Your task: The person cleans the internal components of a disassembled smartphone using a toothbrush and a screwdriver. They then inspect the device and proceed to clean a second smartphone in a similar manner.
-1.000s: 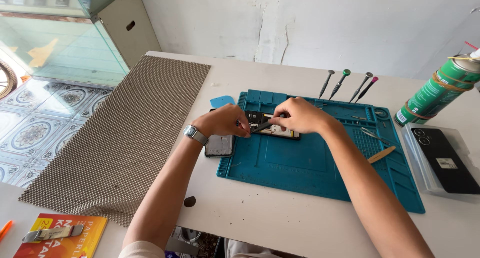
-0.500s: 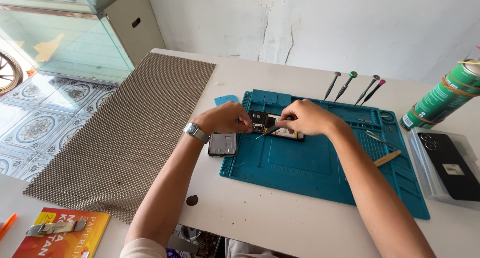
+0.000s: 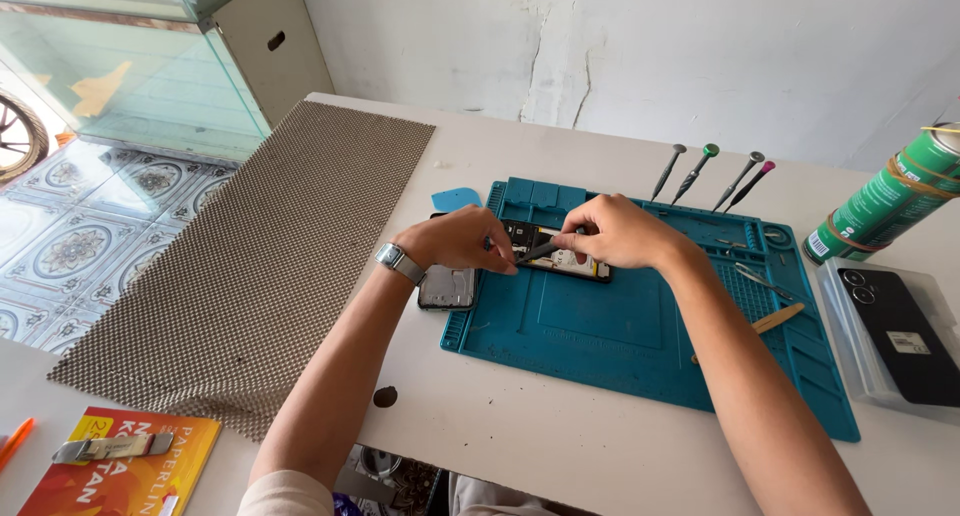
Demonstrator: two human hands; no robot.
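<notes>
An opened phone (image 3: 560, 259) with its insides exposed lies on the teal work mat (image 3: 640, 326), near the mat's back left. My left hand (image 3: 458, 240), with a watch on its wrist, rests on the phone's left end and holds it down. My right hand (image 3: 620, 232) pinches a thin dark tool (image 3: 540, 250) whose tip points into the phone. A grey phone part (image 3: 447, 287) lies half off the mat's left edge, under my left wrist.
Several screwdrivers (image 3: 708, 173) lie behind the mat. A green spray can (image 3: 880, 201) and a clear tray with a black phone (image 3: 900, 321) sit at the right. Tweezers (image 3: 762, 282) and a wooden stick (image 3: 775, 319) lie on the mat. A mesh mat (image 3: 250, 266) covers the left.
The view has shifted slightly. Both hands stay on the phone, with the right hand's tool making small movements over it.
</notes>
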